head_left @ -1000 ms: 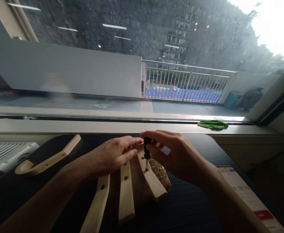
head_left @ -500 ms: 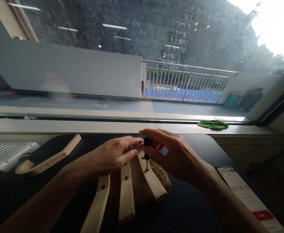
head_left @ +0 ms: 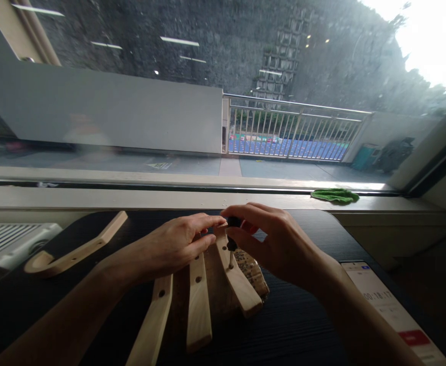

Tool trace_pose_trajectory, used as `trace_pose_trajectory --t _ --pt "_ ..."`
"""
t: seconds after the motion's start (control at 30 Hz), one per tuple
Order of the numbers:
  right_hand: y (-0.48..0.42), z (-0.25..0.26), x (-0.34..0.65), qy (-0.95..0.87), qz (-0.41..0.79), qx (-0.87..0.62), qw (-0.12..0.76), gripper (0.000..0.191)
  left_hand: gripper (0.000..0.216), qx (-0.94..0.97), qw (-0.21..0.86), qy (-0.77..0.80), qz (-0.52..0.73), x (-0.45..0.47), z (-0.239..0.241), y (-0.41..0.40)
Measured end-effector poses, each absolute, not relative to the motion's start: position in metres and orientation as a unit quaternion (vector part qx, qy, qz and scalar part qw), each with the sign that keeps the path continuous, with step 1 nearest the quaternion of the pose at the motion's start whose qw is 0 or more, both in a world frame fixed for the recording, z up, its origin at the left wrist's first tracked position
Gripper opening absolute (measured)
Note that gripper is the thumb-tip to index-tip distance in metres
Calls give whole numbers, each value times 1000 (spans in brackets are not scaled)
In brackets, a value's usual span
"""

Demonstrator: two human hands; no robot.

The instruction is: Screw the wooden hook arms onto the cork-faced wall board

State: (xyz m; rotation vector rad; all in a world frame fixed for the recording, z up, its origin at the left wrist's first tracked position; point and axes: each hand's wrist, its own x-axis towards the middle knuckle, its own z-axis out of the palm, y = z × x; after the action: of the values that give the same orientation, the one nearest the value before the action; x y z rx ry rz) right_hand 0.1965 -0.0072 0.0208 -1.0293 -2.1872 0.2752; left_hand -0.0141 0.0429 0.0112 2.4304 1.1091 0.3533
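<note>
My right hand (head_left: 266, 229) grips the black handle of a short screwdriver (head_left: 231, 241) between thumb and fingers. The screwdriver stands nearly upright, its metal tip in a hole of a bent pale wooden leg (head_left: 241, 292). Beneath that leg lies a slab of wood with a rough bark edge (head_left: 259, 277). My left hand (head_left: 179, 236) reaches over from the left with fingers stretched out, its index fingertip at the leg's far end. Two more bent legs, a middle one (head_left: 199, 315) and a left one (head_left: 152, 320), run toward me; my left hand hides their far ends.
Another curved wooden leg (head_left: 73, 258) lies at the left of the black table (head_left: 291, 325). A phone showing a timer (head_left: 383, 300) rests at the right. Behind are the window sill (head_left: 169, 201) with a green cloth (head_left: 335, 196), and a white heater (head_left: 12, 244) stands left.
My right hand has shifted slightly and its fingers have turned round the screwdriver handle, covering more of it. My left hand and the wooden legs stay put.
</note>
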Motion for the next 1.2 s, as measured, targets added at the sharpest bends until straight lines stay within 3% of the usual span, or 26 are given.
trace_pose_trajectory --t 1.2 --pt "-9 22 196 -851 98 -387 341 31 33 871 239 411 125 -10 21 37"
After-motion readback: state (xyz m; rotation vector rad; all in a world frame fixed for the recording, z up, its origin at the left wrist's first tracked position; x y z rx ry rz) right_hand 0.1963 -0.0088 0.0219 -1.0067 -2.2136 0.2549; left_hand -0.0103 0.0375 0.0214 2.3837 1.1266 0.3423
